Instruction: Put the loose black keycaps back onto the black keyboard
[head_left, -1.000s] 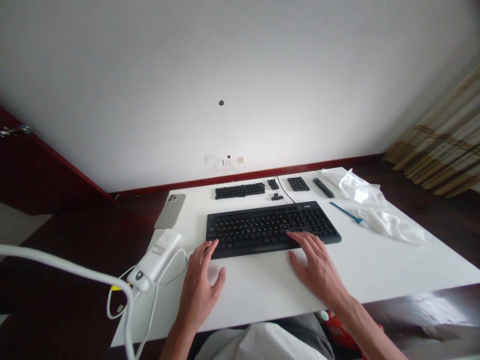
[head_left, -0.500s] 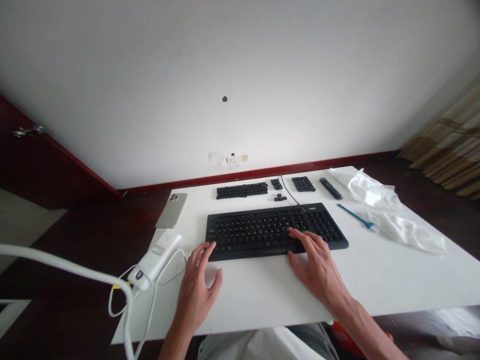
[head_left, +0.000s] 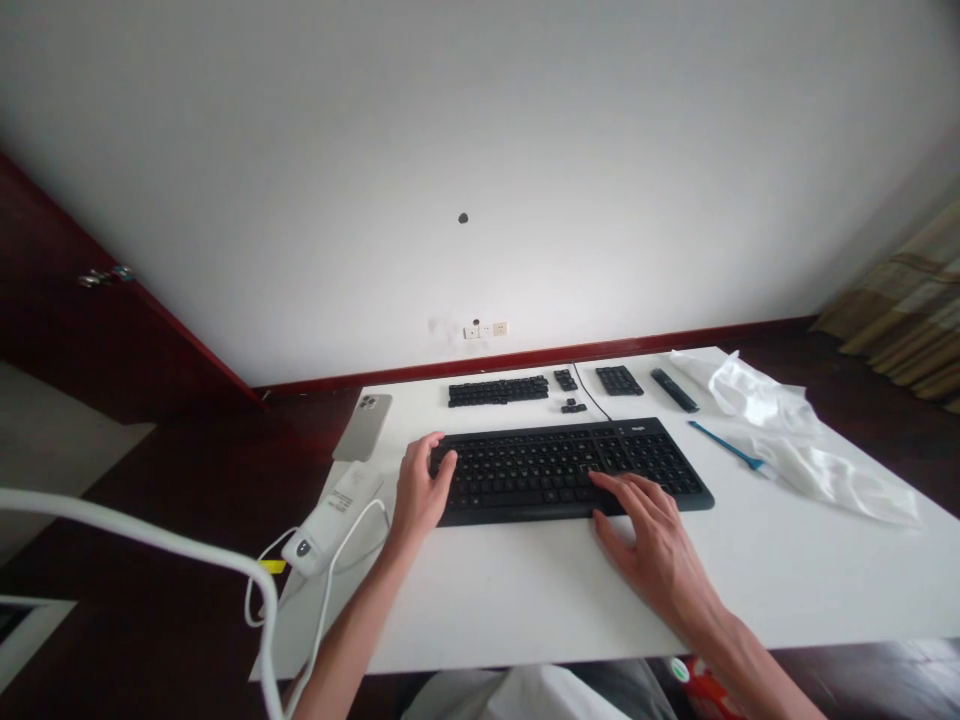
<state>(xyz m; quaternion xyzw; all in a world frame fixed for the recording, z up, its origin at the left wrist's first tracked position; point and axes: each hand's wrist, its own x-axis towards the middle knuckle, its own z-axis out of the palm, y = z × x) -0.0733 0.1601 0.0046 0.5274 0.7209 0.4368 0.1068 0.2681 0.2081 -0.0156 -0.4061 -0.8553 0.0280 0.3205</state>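
The keyboard (head_left: 517,468) runs nine to three o'clock, my left hand (head_left: 421,487) half-curled at its nine end, grip unclear, my right hand (head_left: 651,535) spread, empty, at five

Between the left hand (head_left: 424,487) and right hand (head_left: 651,530), bare white table (head_left: 517,600) leaves passage up to the black keyboard (head_left: 510,468), while a white cable (head_left: 150,533) and white device (head_left: 341,515) obstruct the left, a blue brush (head_left: 724,443) and crumpled plastic (head_left: 832,475) the right.

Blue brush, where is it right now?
In the head view, the blue brush lies on the right side of the table, between the keyboard and the crumpled white plastic.
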